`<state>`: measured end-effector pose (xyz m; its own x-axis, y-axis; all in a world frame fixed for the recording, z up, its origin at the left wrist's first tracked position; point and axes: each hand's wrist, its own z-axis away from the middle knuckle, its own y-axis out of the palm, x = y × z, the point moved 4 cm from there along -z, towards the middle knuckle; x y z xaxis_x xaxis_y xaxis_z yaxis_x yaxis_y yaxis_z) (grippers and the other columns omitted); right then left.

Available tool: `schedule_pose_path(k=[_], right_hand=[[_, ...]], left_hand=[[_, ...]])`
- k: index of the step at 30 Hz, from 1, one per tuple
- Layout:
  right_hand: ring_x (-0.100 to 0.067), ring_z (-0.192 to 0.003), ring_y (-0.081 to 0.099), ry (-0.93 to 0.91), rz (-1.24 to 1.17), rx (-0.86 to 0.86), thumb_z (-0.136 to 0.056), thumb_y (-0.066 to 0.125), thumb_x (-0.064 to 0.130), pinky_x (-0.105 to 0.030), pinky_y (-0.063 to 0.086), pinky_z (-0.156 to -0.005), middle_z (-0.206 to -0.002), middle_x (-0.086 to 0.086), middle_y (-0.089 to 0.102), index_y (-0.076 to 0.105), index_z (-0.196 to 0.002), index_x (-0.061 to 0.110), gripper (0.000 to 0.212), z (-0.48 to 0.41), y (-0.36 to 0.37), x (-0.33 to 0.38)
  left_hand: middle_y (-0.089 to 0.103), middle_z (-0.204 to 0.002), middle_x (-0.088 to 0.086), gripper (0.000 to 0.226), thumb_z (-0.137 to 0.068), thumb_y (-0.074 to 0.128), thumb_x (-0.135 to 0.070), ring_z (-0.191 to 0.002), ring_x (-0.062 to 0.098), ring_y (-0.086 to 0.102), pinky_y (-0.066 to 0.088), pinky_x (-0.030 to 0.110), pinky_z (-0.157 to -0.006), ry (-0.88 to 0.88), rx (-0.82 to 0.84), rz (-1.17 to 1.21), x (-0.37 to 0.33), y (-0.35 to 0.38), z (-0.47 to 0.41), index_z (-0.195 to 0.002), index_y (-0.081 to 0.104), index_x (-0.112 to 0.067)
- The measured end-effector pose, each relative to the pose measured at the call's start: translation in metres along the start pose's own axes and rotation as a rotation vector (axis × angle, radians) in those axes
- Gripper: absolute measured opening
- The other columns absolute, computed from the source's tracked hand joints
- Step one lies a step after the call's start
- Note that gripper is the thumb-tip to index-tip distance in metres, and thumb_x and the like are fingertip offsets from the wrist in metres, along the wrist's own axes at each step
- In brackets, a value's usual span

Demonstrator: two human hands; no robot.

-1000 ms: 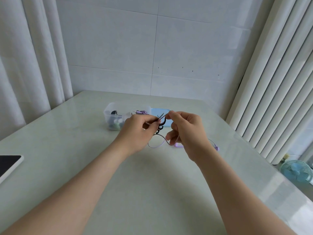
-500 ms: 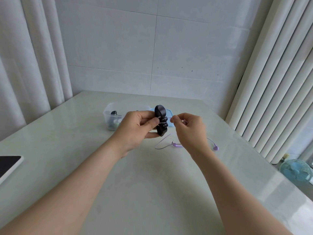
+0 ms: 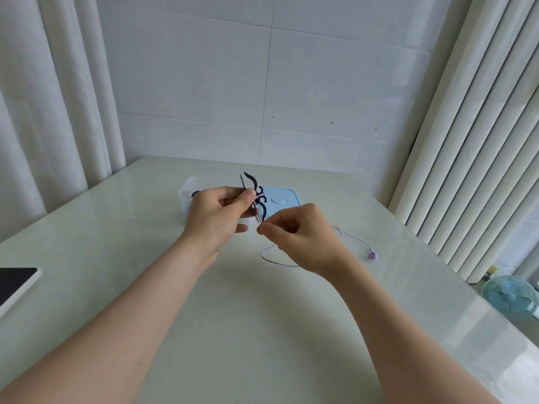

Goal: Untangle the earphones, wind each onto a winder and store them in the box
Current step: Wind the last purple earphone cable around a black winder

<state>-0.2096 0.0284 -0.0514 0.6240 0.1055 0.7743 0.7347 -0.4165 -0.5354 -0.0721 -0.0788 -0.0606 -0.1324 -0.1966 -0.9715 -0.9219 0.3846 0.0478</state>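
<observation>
Head view: the left hand [image 3: 215, 217] grips the black winder [image 3: 256, 186] between thumb and curled fingers and holds it upright above the table [image 3: 262, 330], its curved prongs showing past the thumb. The right hand [image 3: 300, 237] is just beside and below it, fingers curled, pinching the purple cord [image 3: 277, 259] close to the winder's lower end. Some cord seems to lie round the winder's waist, though that part is too small to read surely. From under the right hand the slack droops in a loop onto the table and runs out right to one earbud [image 3: 372, 256], well apart from both hands. I cannot see the other earbud.

The step in hand looks like winding. To do it well, the left thumb should trap the laid turns so that none springs off. The right hand should feed under light, even tension, letting the cord slide through the pinch and setting each turn beside the last between the prongs. The loop on the table needs to run free, so watch for a kink or for the earbud dragging. A hard pull could strain so thin a cord. Leave a short tail to tuck under a prong.

Behind the left hand stands the clear box [image 3: 184, 196], partly hidden, with its blue lid [image 3: 280, 199] off and lying beside it. A tablet [image 3: 14, 284] sits at the table's left edge, and a fan [image 3: 507, 295] stands low at the far right.
</observation>
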Motion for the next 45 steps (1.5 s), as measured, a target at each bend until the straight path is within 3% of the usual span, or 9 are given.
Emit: schedule_pose_path(k=[6,8,12,17,24,30,34,39,45], right_hand=[[-0.013,-0.053,0.028,-0.062,-0.133,-0.252,-0.093,0.063,0.012,-0.025,0.027,-0.050,-0.055,0.001,0.034,0.068,-0.075,-0.002,0.023,0.000,-0.013,0.007],[-0.015,-0.055,0.029,-0.051,-0.143,-0.335,-0.095,0.061,0.015,-0.032,0.033,-0.052,-0.057,-0.002,0.035,0.065,-0.080,-0.006,0.026,-0.004,-0.017,0.002],[-0.009,-0.052,0.042,-0.048,-0.008,-0.429,-0.101,0.060,0.022,-0.025,0.039,-0.055,-0.067,-0.004,0.063,0.071,-0.086,0.010,0.022,-0.008,-0.023,-0.008],[-0.011,-0.054,0.047,-0.009,0.227,-0.433,-0.098,0.066,0.030,-0.030,0.041,-0.056,-0.054,0.007,0.051,0.068,-0.078,0.023,0.021,-0.012,-0.024,-0.021],[-0.027,-0.058,0.057,0.128,0.188,-0.288,-0.097,0.063,0.031,-0.041,0.057,-0.063,-0.049,0.003,0.055,0.071,-0.075,0.027,0.024,-0.013,-0.024,-0.032],[-0.020,-0.060,0.049,0.070,0.226,-0.016,-0.098,0.056,0.025,-0.031,0.040,-0.061,-0.060,-0.007,0.059,0.076,-0.077,0.031,0.030,-0.009,-0.002,-0.019],[-0.028,-0.056,0.044,0.010,0.119,0.091,-0.096,0.058,0.019,-0.030,0.037,-0.058,-0.053,-0.009,0.046,0.082,-0.083,0.025,0.027,-0.001,0.005,-0.005],[-0.012,-0.047,0.027,-0.022,0.013,0.014,-0.095,0.061,0.012,-0.024,0.026,-0.049,-0.047,0.007,0.034,0.079,-0.075,0.014,0.027,0.003,-0.003,0.007],[-0.020,-0.060,0.026,0.036,-0.109,-0.263,-0.088,0.057,0.022,-0.037,0.033,-0.058,-0.060,-0.003,0.030,0.060,-0.083,-0.011,0.033,-0.005,-0.019,-0.001]], left_hand=[[0.078,-0.103,-0.008,0.010,-0.099,0.071,-0.028,-0.095,0.008,0.071,0.052,0.021,-0.082,0.058,0.145,-0.233,0.008,0.003,-0.004,-0.106,0.077,-0.028],[0.079,-0.101,-0.009,0.011,-0.101,0.068,-0.027,-0.087,0.005,0.070,0.048,0.013,-0.072,0.031,0.243,-0.220,0.010,0.006,-0.002,-0.109,0.076,-0.026],[0.080,-0.102,-0.004,0.017,-0.100,0.069,-0.028,-0.085,0.004,0.070,0.044,0.006,-0.066,0.030,0.399,-0.237,0.010,0.015,0.004,-0.112,0.077,-0.020],[0.081,-0.103,-0.003,0.019,-0.096,0.075,-0.019,-0.102,0.012,0.075,0.052,0.020,-0.085,0.031,0.514,-0.317,0.013,0.022,0.008,-0.115,0.077,-0.019],[0.081,-0.105,0.007,0.023,-0.097,0.071,-0.009,-0.101,0.022,0.077,0.064,0.033,-0.083,0.086,0.372,-0.088,-0.002,0.018,0.007,-0.119,0.074,-0.006],[0.079,-0.101,0.017,0.017,-0.104,0.063,-0.011,-0.094,0.030,0.078,0.064,0.031,-0.083,0.038,0.161,0.050,-0.005,0.010,0.003,-0.111,0.074,0.000],[0.080,-0.094,0.009,0.015,-0.103,0.066,-0.018,-0.088,0.017,0.077,0.062,0.029,-0.074,0.016,0.077,-0.061,0.000,0.003,-0.002,-0.107,0.074,-0.007],[0.079,-0.096,0.003,0.011,-0.100,0.069,-0.021,-0.077,0.005,0.072,0.050,0.014,-0.061,0.059,0.133,-0.214,0.004,0.006,-0.001,-0.108,0.074,-0.015],[0.077,-0.090,-0.011,0.014,-0.101,0.069,-0.024,-0.090,0.013,0.070,0.050,0.016,-0.083,0.084,0.406,-0.281,0.008,0.012,0.002,-0.112,0.076,-0.021]])
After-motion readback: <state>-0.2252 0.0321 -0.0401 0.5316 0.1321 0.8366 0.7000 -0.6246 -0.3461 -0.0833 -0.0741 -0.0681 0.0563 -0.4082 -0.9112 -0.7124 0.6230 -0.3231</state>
